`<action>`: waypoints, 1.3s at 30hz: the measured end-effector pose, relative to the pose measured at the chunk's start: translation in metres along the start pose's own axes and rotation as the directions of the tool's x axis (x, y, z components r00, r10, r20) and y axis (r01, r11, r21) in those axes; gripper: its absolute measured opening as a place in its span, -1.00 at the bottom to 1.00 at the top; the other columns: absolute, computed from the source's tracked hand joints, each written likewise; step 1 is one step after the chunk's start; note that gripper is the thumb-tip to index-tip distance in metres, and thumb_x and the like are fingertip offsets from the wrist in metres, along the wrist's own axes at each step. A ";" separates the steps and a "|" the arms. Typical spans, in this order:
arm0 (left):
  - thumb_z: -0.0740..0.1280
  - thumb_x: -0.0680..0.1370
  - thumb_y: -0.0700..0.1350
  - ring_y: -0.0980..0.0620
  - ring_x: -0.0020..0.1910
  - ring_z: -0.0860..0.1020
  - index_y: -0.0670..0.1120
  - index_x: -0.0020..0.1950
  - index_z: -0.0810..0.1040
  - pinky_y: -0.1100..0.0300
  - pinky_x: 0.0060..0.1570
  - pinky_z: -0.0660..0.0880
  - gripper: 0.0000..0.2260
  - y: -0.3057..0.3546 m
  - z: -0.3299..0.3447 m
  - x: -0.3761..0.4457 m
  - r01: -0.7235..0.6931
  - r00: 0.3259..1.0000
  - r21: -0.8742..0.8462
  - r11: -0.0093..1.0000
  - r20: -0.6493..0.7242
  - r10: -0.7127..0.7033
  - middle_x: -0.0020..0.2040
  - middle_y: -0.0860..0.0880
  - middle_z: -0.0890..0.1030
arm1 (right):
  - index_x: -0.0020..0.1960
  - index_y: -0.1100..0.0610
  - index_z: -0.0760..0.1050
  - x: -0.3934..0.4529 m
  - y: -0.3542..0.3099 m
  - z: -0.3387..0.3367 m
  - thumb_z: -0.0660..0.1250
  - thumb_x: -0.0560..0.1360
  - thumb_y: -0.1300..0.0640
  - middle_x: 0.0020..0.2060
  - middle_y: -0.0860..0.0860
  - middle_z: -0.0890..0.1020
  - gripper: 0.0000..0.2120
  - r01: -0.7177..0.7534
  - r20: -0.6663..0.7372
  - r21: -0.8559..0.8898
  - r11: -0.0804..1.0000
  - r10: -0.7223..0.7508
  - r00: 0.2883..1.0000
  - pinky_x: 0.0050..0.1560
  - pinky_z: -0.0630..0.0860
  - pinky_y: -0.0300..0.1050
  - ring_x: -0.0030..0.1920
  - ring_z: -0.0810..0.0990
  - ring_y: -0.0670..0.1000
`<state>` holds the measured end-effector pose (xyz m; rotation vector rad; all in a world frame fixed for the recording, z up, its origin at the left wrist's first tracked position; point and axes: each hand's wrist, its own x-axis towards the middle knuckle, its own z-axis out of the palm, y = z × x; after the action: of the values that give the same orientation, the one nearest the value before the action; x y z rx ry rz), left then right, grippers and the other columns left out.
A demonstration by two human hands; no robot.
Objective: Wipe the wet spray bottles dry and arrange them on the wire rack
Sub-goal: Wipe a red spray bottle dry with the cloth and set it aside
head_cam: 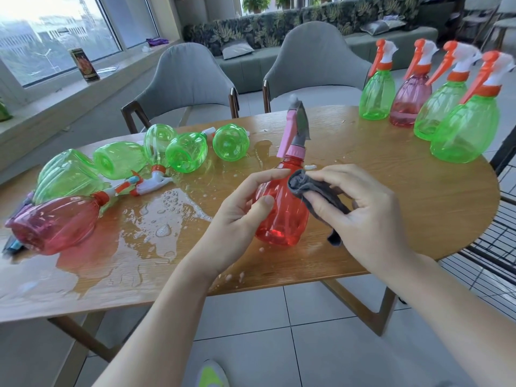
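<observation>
A red spray bottle (284,216) with a pink and grey trigger head stands upright near the table's front edge. My left hand (240,213) grips its body from the left. My right hand (363,216) pinches a grey cloth (310,188) against the bottle's right shoulder. Several green bottles (184,155) and a pink bottle (55,224) lie on their sides on the wet left part of the wooden table (391,219). Several upright bottles (463,129), green and one pink, stand in a row at the table's far right. The black wire rack (497,247) shows at the right edge.
Puddles and droplets (167,219) cover the left and middle of the table. Two grey chairs (190,79) stand behind it, with a window sill at the left. White floor tiles lie below, and a yellow shoe (212,375) shows at the bottom.
</observation>
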<state>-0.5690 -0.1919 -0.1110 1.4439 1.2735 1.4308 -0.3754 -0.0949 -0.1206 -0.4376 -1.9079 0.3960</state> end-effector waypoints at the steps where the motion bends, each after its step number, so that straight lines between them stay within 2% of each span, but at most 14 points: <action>1: 0.17 0.78 -0.22 -0.03 0.25 0.68 0.03 0.46 0.52 0.11 0.16 0.63 -0.69 -0.002 0.000 0.000 0.005 1.000 -0.006 1.000 -0.007 -0.005 0.32 0.00 0.68 | 0.20 0.23 0.68 0.000 -0.001 0.001 0.50 0.54 0.21 0.08 0.06 0.68 -0.76 -0.001 0.002 0.008 1.000 0.001 1.000 0.14 0.55 -0.24 0.13 0.64 -0.08; 4: 0.20 0.75 -0.13 -0.13 0.35 0.63 0.11 0.46 0.55 -0.06 0.29 0.60 -0.68 -0.006 0.002 0.002 0.017 0.999 -0.068 0.998 -0.041 -0.020 0.37 -0.07 0.65 | 0.19 0.23 0.68 -0.005 -0.003 0.004 0.50 0.53 0.20 0.07 0.07 0.67 -0.75 0.061 0.084 0.023 0.998 -0.062 0.994 0.11 0.56 -0.25 0.10 0.64 -0.06; 10: 0.21 0.77 -0.12 -0.11 0.19 0.67 0.03 0.51 0.50 -0.01 0.23 0.56 -0.69 -0.009 0.003 0.006 0.016 0.996 -0.150 0.989 -0.088 -0.030 0.28 -0.14 0.67 | 0.16 0.27 0.69 -0.023 -0.006 0.009 0.45 0.55 0.24 0.03 0.12 0.65 -0.79 0.269 0.250 0.005 0.963 -0.262 0.932 0.08 0.57 -0.06 0.02 0.64 0.10; 13: 0.24 0.74 -0.06 -0.17 0.26 0.64 0.11 0.48 0.54 -0.15 0.34 0.51 -0.68 -0.012 0.000 0.007 0.031 0.995 -0.162 0.986 -0.084 -0.045 0.34 -0.18 0.64 | 0.18 0.29 0.68 -0.025 -0.005 0.009 0.49 0.52 0.32 0.01 0.14 0.65 -0.77 0.348 0.304 -0.034 0.937 -0.322 0.897 0.09 0.55 -0.04 0.00 0.63 0.14; 15: 0.26 0.72 -0.06 -0.18 0.30 0.63 0.12 0.48 0.54 -0.15 0.34 0.51 -0.68 -0.011 -0.003 0.006 0.038 0.997 -0.173 0.984 -0.060 -0.049 0.36 -0.16 0.64 | 0.19 0.30 0.67 -0.022 -0.004 0.008 0.47 0.54 0.31 0.01 0.15 0.64 -0.77 0.367 0.299 -0.058 0.929 -0.334 0.894 0.11 0.55 -0.06 0.01 0.62 0.13; 18: 0.34 0.66 -0.02 -0.15 0.30 0.64 0.09 0.46 0.56 -0.09 0.24 0.55 -0.65 -0.008 -0.007 0.004 0.045 0.999 -0.198 0.979 -0.011 -0.048 0.35 -0.12 0.65 | 0.21 0.29 0.66 -0.012 0.000 0.004 0.44 0.58 0.23 0.03 0.15 0.65 -0.77 0.320 0.185 -0.109 0.941 -0.298 0.937 0.14 0.56 -0.12 0.03 0.63 0.10; 20: 0.37 0.62 -0.01 -0.15 0.29 0.65 0.08 0.45 0.58 -0.07 0.23 0.57 -0.62 -0.007 -0.008 0.003 0.049 0.999 -0.204 0.978 0.012 -0.048 0.35 -0.10 0.66 | 0.21 0.28 0.66 -0.001 0.003 0.000 0.47 0.58 0.22 0.04 0.13 0.66 -0.77 0.242 0.077 -0.143 0.960 -0.233 0.969 0.16 0.53 -0.26 0.04 0.63 0.03; 23: 0.39 0.60 -0.03 -0.17 0.29 0.65 0.09 0.40 0.64 -0.17 0.24 0.57 -0.64 -0.007 -0.010 0.002 0.054 0.998 -0.215 0.975 0.041 -0.046 0.34 -0.09 0.66 | 0.23 0.25 0.66 0.010 0.007 -0.003 0.49 0.56 0.23 0.09 0.06 0.67 -0.75 0.097 -0.024 -0.113 0.989 -0.100 0.995 0.16 0.52 -0.29 0.09 0.62 -0.09; 25: 0.38 0.62 -0.06 -0.23 0.27 0.64 0.08 0.41 0.63 -0.35 0.20 0.54 -0.65 -0.008 -0.012 0.001 0.055 0.997 -0.216 0.975 0.057 -0.044 0.35 -0.12 0.65 | 0.25 0.23 0.65 0.013 0.009 -0.005 0.47 0.57 0.21 0.11 0.03 0.68 -0.74 0.005 -0.032 -0.041 0.999 -0.007 0.999 0.13 0.56 -0.23 0.14 0.64 -0.09; 26: 0.37 0.63 -0.08 -0.25 0.26 0.64 0.05 0.42 0.62 -0.38 0.19 0.54 -0.65 -0.009 -0.013 0.002 0.057 0.997 -0.218 0.974 0.059 -0.045 0.36 -0.13 0.64 | 0.25 0.22 0.66 0.012 0.009 -0.004 0.46 0.57 0.19 0.11 0.02 0.69 -0.74 -0.023 -0.027 -0.003 1.000 0.023 0.999 0.11 0.57 -0.21 0.14 0.64 -0.08; 28: 0.32 0.66 -0.15 -0.24 0.29 0.63 -0.01 0.45 0.58 -0.23 0.24 0.59 -0.65 -0.010 -0.012 0.003 0.063 0.997 -0.225 0.972 0.049 -0.053 0.37 -0.15 0.64 | 0.23 0.20 0.66 0.008 0.006 -0.002 0.46 0.57 0.18 0.09 0.02 0.68 -0.75 -0.041 -0.008 0.047 0.998 0.042 0.999 0.10 0.56 -0.22 0.14 0.65 -0.05; 31: 0.25 0.68 -0.18 -0.17 0.31 0.63 -0.07 0.49 0.52 -0.09 0.26 0.59 -0.64 -0.010 -0.011 0.004 0.067 0.998 -0.246 0.967 0.036 -0.060 0.40 -0.13 0.63 | 0.22 0.22 0.67 -0.003 0.000 0.003 0.50 0.54 0.21 0.08 0.04 0.67 -0.73 0.026 0.062 0.018 1.000 -0.027 0.998 0.17 0.53 -0.27 0.13 0.63 -0.09; 34: 0.25 0.69 -0.19 -0.15 0.33 0.63 -0.08 0.50 0.52 -0.06 0.26 0.59 -0.63 -0.009 -0.012 0.005 0.073 0.997 -0.269 0.960 0.044 -0.064 0.41 -0.13 0.63 | 0.21 0.23 0.66 -0.006 -0.003 0.003 0.49 0.51 0.22 0.08 0.03 0.65 -0.72 0.071 0.087 -0.005 0.997 -0.070 0.994 0.17 0.49 -0.37 0.13 0.60 -0.14; 39: 0.25 0.68 -0.20 -0.18 0.36 0.61 -0.08 0.50 0.52 -0.08 0.27 0.59 -0.62 -0.008 -0.014 0.004 0.074 0.997 -0.267 0.961 0.050 -0.063 0.44 -0.15 0.61 | 0.23 0.22 0.66 0.001 -0.003 0.003 0.48 0.54 0.21 0.08 0.07 0.67 -0.73 0.035 0.029 -0.005 0.999 -0.035 0.999 0.18 0.51 -0.32 0.13 0.62 -0.08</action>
<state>-0.5842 -0.1885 -0.1160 1.2291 1.0471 1.4576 -0.3789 -0.0975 -0.1198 -0.4037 -1.9423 0.3760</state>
